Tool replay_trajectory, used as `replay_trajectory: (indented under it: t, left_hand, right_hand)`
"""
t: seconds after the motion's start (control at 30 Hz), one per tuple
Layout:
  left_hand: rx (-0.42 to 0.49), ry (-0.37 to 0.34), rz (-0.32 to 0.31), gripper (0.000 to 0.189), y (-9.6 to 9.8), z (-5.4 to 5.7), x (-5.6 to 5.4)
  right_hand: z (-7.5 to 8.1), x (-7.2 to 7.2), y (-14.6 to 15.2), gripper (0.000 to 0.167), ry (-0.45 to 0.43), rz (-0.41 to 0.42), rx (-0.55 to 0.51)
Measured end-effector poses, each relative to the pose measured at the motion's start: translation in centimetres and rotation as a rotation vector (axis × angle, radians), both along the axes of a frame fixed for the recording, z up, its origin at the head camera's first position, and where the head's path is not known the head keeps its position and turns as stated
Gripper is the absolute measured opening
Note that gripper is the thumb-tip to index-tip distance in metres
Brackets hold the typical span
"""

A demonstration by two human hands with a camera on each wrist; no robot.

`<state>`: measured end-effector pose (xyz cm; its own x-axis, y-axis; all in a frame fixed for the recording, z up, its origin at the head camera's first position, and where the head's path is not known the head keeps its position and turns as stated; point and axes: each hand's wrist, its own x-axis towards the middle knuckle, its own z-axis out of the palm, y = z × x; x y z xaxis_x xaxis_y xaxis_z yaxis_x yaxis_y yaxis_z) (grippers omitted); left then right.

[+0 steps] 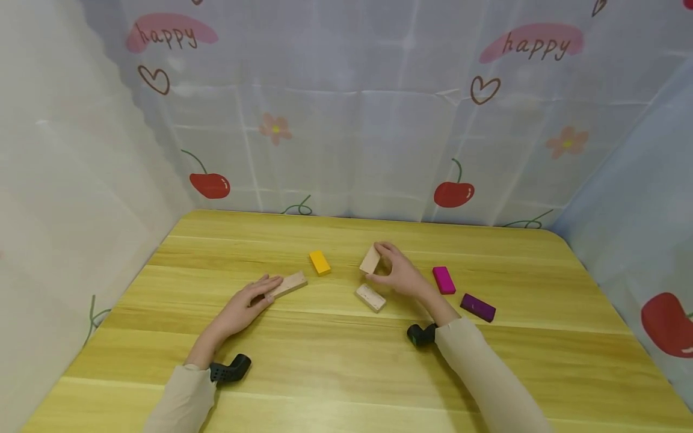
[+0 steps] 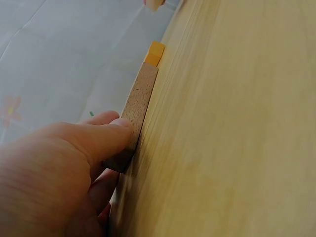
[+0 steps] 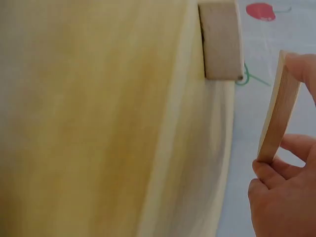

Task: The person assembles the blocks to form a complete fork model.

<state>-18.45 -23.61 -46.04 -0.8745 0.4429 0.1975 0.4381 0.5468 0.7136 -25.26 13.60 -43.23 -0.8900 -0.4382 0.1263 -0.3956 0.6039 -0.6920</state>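
Worktop (image 1: 346, 373): a pale wooden top ran wide and bare-grained under everything; printed cloth with cherries and hearts hung round it on three sides.
Left hand (image 1: 246, 304): lay low on the worktop, fingers fairly straight, fingertips pressing the near end of a long plain block (image 1: 289, 284); the left wrist view showed the thumb (image 2: 106, 136) against that block's flat face (image 2: 139, 106); a press more than a closed grip.
Right hand (image 1: 397, 273): fingers curled, pinching a thin plain block (image 1: 370, 260) by its two ends and holding it tilted up off the worktop; the right wrist view showed the block (image 3: 278, 116) clamped between upper fingers and thumb.
Lying plain block (image 1: 370, 297): flat on the worktop, just beside and in front of the right hand, untouched.
Purple block (image 1: 477, 307): flat, right of the right wrist, apart from it.
Pink block (image 1: 444, 280): flat, near the purple one, not touching it.
Yellow block (image 1: 319, 262): flat between the two hands, near the long block's far end.
Handling: the blocks looked like stiff, light, smooth wood, likely not fragile; thin pieces probably tip easily on edge; a pinch across the short ends or long edges seemed the surest hold.
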Motion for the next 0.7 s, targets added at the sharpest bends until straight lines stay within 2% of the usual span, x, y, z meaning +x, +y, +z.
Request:
replay_trajectory:
  t: [0.3, 0.43, 0.7]
  left_hand:
    - [-0.001, -0.005, 0.011, 0.043, -0.1, -0.3, -0.1]
    - [-0.003, -0.016, 0.015, 0.043, -0.1, -0.3, 0.0]
    - [0.009, -0.011, 0.013, 0.043, 0.1, 0.0, -0.1]
  right_hand:
    - [0.9, 3.9, 0.0, 0.080, 0.050, 0.184, 0.025]
    - [1.4, 6.0, 0.2, 0.081, 0.027, 0.231, 0.011]
    - [1.1, 9.8, 0.2, 0.084, -0.034, 0.311, -0.008]
